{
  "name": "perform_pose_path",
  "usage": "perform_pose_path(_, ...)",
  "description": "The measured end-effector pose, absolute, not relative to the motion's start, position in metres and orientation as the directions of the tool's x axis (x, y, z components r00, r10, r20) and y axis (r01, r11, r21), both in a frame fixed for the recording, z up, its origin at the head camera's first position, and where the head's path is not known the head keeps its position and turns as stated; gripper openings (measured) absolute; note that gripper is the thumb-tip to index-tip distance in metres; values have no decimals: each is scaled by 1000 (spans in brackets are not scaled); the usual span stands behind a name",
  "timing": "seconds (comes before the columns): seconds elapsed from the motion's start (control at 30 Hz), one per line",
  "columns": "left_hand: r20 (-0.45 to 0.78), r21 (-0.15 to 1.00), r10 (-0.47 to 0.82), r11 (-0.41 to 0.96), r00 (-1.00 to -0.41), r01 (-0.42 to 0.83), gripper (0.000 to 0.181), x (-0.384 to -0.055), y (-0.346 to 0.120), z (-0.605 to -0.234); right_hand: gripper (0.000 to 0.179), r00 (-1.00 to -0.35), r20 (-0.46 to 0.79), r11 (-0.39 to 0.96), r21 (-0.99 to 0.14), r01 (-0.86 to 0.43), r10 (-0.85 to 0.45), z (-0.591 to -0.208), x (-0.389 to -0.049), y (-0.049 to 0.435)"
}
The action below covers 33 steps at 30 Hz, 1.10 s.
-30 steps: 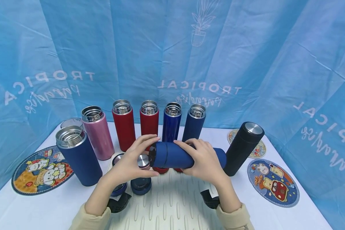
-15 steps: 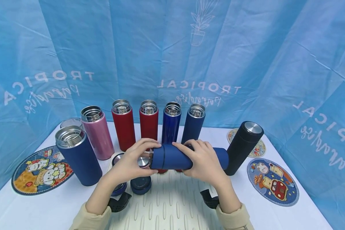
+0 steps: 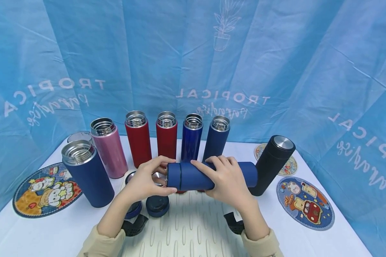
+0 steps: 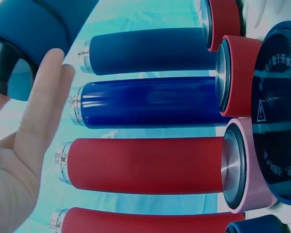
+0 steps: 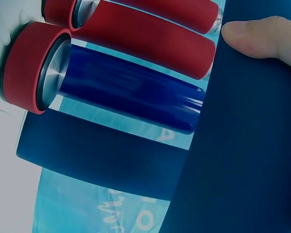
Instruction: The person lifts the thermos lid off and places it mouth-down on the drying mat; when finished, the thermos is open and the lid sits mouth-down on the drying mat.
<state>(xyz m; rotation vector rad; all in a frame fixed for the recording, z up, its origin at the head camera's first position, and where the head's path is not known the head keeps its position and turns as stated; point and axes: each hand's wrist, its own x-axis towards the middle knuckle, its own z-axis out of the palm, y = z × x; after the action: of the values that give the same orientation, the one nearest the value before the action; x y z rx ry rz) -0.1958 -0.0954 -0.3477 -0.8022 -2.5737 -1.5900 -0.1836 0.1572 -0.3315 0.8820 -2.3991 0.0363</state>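
A matte navy thermos (image 3: 196,176) lies level in the air in the head view, its lid (image 3: 173,176) at the left end, a thin seam marking the join. My right hand (image 3: 226,180) grips its body from above, the thumb lying along the near side in the right wrist view. At the lid end, my left hand (image 3: 144,182) pinches the rim between fingertips and thumb, with a gap between palm and lid top. In the left wrist view the lid's dark glossy top (image 4: 9,73) shows beside long, nearly straight fingers. Several lidless thermoses stand behind, including a red one (image 3: 167,137).
Loose lids rest on a cream ribbed mat (image 3: 186,228), including a navy one (image 3: 157,206). A wide navy thermos (image 3: 88,178) and a pink one (image 3: 110,151) stand left. A capped black thermos (image 3: 271,167) stands right, beside patterned oval coasters (image 3: 305,203).
The held thermos has levelled out and shifted slightly right at its base. Its dark lid top has turned out of the head view. Both hands keep their places on it.
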Motion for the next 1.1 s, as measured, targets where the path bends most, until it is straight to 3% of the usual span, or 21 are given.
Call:
perform_pose_path(0.43,131,832,369,464,-920,305,39,-196,-93,-347,86,-623,514,783,175,-597,-590,-332,-183,156)
perform_pose_path(0.57,174,830,421,424,-890,363,62,-196,-95,-346,86,-621,516,783,177,-597,-590,-332,-184,156)
perform_pose_path(0.7,302,791,508,339,-807,510,85,-195,-98,-345,87,-629,513,788,173,-591,-584,-332,-184,158)
perform_pose_path(0.87,390,753,549,272,-739,600,69,-194,-98,-345,87,-633,514,790,163,-591,-579,-333,-185,158)
perform_pose_path(1.1,359,794,530,259,-768,549,62,-194,-97,-346,87,-628,518,788,161,-594,-580,-333,-185,159)
